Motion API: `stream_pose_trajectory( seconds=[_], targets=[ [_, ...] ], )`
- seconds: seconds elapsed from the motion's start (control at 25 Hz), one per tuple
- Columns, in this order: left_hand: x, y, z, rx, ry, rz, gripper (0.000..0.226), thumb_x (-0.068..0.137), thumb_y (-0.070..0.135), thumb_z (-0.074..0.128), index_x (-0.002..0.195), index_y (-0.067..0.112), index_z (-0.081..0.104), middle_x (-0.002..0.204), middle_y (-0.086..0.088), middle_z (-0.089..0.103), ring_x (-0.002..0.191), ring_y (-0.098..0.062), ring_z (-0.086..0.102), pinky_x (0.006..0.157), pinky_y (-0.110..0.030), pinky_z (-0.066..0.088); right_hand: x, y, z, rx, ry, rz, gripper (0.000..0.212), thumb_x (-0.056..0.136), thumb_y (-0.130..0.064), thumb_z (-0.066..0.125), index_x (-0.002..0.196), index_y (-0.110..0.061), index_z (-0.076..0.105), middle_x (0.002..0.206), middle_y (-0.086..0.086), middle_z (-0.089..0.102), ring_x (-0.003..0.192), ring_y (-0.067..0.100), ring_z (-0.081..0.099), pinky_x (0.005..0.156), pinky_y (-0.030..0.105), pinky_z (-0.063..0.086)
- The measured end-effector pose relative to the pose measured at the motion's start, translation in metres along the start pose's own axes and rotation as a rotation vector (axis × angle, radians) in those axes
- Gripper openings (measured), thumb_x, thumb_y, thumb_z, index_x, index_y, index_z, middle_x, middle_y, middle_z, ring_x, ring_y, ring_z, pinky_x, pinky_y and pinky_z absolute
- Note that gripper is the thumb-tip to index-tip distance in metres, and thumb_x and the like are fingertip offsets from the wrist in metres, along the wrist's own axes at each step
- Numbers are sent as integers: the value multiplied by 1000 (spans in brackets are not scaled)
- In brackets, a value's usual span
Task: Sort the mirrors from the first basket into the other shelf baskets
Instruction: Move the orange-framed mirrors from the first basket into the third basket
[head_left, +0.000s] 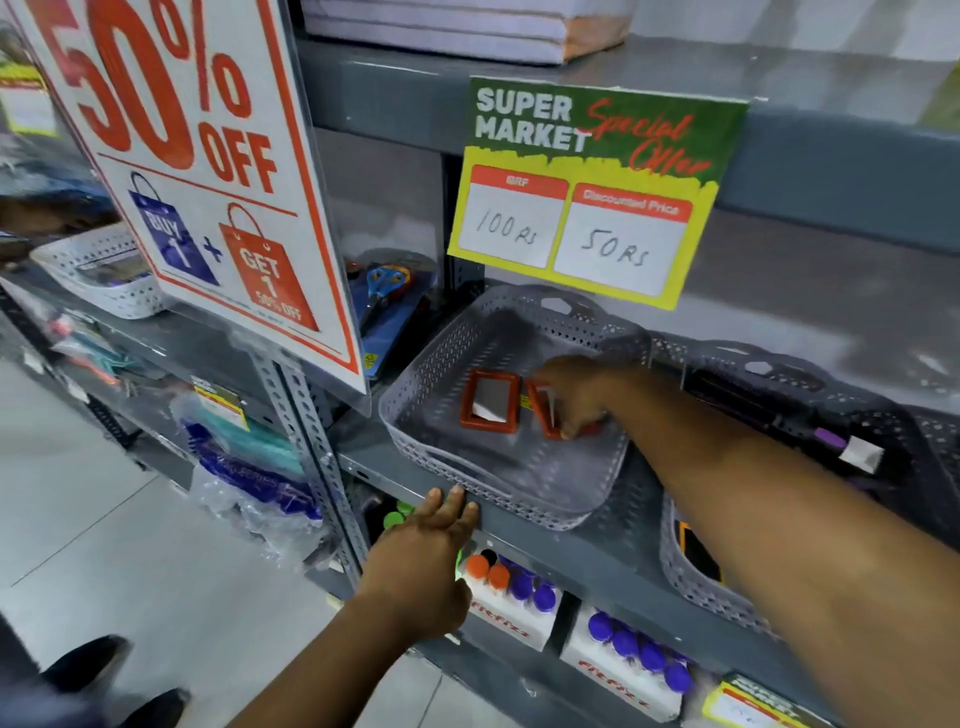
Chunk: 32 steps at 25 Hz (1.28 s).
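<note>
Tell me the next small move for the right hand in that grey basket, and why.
Probably lift the red-framed mirror under its fingers clear of the grey basket. The right hand is curled over that mirror, a second red-framed mirror lies flat beside it, and the left hand rests on the shelf edge.

grey perforated basket (415, 431) on the shelf edge, red-framed rectangular mirror (491, 402) lying flat inside, glass up, second red-framed mirror (545, 415) just beside it, partly hidden, tilted
</note>
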<state>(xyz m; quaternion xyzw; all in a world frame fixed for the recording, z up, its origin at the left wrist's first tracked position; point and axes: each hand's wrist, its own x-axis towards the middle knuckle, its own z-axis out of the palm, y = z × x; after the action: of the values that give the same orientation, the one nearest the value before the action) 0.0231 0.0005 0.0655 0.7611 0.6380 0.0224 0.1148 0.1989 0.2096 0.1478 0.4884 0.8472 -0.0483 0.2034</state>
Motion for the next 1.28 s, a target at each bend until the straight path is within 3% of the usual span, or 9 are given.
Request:
stream_pose_trajectory(
  seconds=[0.16,0.28,0.52,0.68,0.8,1.0,1.08,1.16,1.28],
  targets=[
    [1,-1,2,-50,12,-3,81,87,31,56,151,30,7,159,11,-3,146,-14,-3,114,-39,27,13,3,0,-69,-128,24,121,55,-24,89,152,-28,17,148,11,40,121,31,50,97,41,49],
    [0,-4,6,-75,4,2,82,87,30,56,151,30,5,155,14,-10,145,-13,-5,114,-39,29,10,2,4,15,-130,27,113,55,-21,88,148,-27,25,133,11,53,101,28,59,80,36,54],
    [1,-6,9,-99,-53,-11,88,84,35,57,151,29,0,157,10,-12,145,-15,-9,112,-46,31,-15,9,-8,250,115,71,105,45,-34,82,137,-23,32,115,14,54,93,29,59,78,41,57],
    [0,0,9,-159,-84,-35,93,84,41,60,151,21,-1,156,5,-17,145,-19,-13,116,-44,21,-50,25,-24,313,273,95,113,55,-37,86,149,-25,25,130,17,44,117,36,49,92,39,48],
    [-3,21,10,-114,-106,-71,100,84,48,58,150,13,-8,156,-4,-22,144,-25,-17,116,-45,12,-85,39,-17,352,318,137,112,56,-37,87,150,-26,25,127,16,40,119,35,44,97,43,47],
    [-21,87,35,11,-50,30,99,86,52,51,149,6,-10,157,-14,-20,144,-30,-17,118,-43,2,-139,77,18,383,325,230,87,39,-47,78,118,-29,44,109,10,51,106,28,50,80,32,47],
    [-24,106,45,48,-25,126,98,84,51,54,149,1,0,158,-19,-9,145,-35,-5,116,-46,6,-169,99,31,361,308,320,90,41,-46,78,122,-27,43,109,10,48,103,29,49,81,33,47],
    [-22,112,52,58,-5,194,101,64,48,66,140,-9,31,151,-28,25,137,-45,29,106,-52,30,-200,120,46,346,281,408,98,48,-43,83,133,-22,39,111,12,43,102,30,46,83,35,48],
    [-18,115,59,53,-50,170,97,49,43,67,127,-12,49,137,-32,45,124,-49,45,93,-56,41,-254,154,72,349,309,499,79,43,-43,82,109,-20,47,101,12,54,98,33,54,70,33,44]
  ],
)
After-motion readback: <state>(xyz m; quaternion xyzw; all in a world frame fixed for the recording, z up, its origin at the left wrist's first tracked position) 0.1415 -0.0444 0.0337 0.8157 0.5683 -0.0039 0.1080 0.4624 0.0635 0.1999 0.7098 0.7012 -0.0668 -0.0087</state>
